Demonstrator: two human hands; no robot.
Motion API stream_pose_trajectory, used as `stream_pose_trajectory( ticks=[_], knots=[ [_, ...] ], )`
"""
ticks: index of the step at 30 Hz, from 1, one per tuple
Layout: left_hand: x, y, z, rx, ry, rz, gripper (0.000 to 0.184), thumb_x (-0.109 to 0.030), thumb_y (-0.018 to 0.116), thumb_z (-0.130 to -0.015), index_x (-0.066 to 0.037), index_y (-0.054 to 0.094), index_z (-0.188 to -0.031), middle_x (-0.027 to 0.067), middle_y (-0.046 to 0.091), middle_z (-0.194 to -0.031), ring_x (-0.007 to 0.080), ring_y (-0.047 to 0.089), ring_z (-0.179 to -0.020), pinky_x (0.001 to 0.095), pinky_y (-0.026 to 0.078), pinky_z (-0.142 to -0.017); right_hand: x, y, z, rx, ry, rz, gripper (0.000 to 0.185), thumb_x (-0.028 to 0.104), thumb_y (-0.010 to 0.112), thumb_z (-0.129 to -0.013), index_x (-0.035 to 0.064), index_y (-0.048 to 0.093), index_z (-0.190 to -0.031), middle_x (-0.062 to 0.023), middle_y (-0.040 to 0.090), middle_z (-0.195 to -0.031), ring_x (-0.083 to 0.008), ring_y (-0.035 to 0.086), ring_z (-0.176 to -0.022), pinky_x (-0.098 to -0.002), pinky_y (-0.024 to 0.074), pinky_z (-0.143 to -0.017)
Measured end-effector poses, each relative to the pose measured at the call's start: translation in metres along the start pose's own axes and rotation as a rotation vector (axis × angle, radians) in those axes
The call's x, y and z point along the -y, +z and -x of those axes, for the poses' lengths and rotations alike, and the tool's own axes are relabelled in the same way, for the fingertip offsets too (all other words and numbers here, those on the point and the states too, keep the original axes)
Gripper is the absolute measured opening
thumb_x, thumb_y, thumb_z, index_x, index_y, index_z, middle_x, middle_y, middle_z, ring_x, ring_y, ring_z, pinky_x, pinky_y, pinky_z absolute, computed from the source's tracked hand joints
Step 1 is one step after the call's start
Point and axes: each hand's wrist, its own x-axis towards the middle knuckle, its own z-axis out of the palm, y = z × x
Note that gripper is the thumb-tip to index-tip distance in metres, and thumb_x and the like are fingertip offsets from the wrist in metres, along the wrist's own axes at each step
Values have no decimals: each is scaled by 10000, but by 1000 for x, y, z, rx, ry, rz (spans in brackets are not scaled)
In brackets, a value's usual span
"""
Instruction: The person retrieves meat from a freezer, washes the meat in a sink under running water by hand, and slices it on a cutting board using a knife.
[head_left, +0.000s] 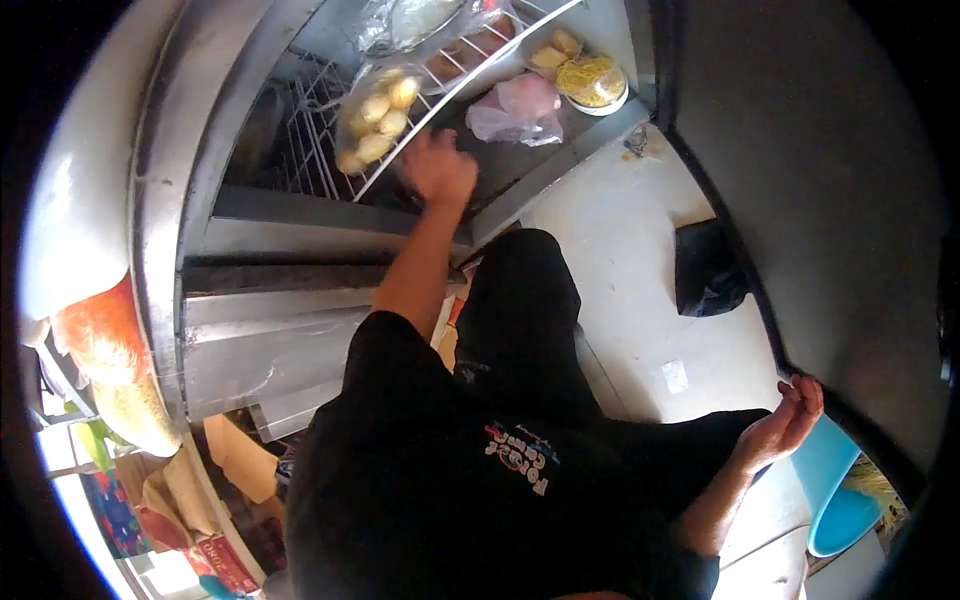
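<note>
My left hand (pixel 440 168) reaches into an open refrigerator, at the front edge of a white wire shelf (pixel 440 105). Its fingers are smeared by motion, and I cannot make out anything in them. Just beside it, a clear bag of yellowish round pieces (pixel 378 118) lies on the wire shelf. On the surface below sits a pinkish plastic bag (pixel 518 108), with a white bowl (pixel 605 106) holding bagged yellow strands near it. My right hand (pixel 783 425) is by the edge of the dark door (pixel 830 220), fingers loosely extended and nothing visible in them.
More clear plastic bags (pixel 415 22) lie farther up the wire shelf. A black bag-like item (pixel 708 268) and a white paper scrap (pixel 675 376) are on the floor. At lower right stands a blue plastic container (pixel 835 490). An orange bag (pixel 100 335) and cardboard boxes (pixel 240 457) are at left.
</note>
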Motion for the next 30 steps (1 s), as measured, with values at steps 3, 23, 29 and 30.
stream_pose_trajectory(
  ticks=[3,23,29,30],
  knots=[
    [-31,36,-7,391,84,578,222,-147,612,-795,-123,709,-993,159,679,-1048,390,631,-950,435,503,-845,6,7,0,52,11,15,218,-26,469,-935,-3,597,-1110,-116,575,-1171,-191,602,-983,-317,527,-819],
    [-71,164,-43,395,-445,426,355,-313,611,-853,-51,632,-1091,182,631,-1135,356,611,-1046,460,484,-871,17,28,12,123,106,48,154,-61,462,-930,2,598,-968,-95,579,-1041,-149,569,-840,-269,504,-711],
    [-65,184,-68,82,12,617,351,-210,508,-914,2,542,-1192,220,595,-1107,418,550,-1055,470,450,-892,18,30,14,156,102,91,161,-82,459,-917,1,588,-962,-93,571,-1034,-150,561,-821,-268,500,-710],
    [-62,197,-67,81,15,620,351,-210,508,-914,2,542,-1192,220,595,-1107,418,550,-1055,470,450,-892,18,30,12,160,93,94,162,-86,457,-914,0,587,-958,-93,568,-1032,-150,560,-818,-269,498,-712]
  ],
)
